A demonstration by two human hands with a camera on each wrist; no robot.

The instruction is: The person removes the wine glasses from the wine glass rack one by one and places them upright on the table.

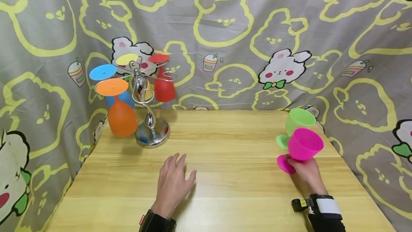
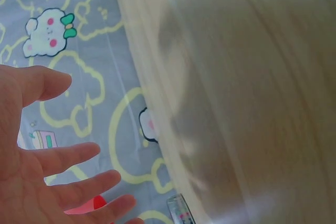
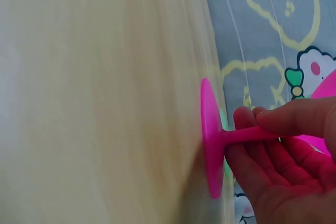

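Pink goblet (image 1: 304, 146) is held at the right of the worktop (image 1: 231, 182), its stem pinched in the right grip (image 1: 307, 172), just in front of a green goblet (image 1: 291, 125); the left grip (image 1: 173, 180), spread, is over the worktop near a metal rack (image 1: 150, 121) where goblets (image 1: 122, 120) in orange, blue, yellow and red hang upside down

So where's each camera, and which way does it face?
On the head: faces forward and down over the table; left hand and right hand show.
On the left wrist: looks past that hand's fingers at table and curtain.
On the right wrist: faces that hand gripping the pink goblet.
Head and right wrist share the pink goblet.
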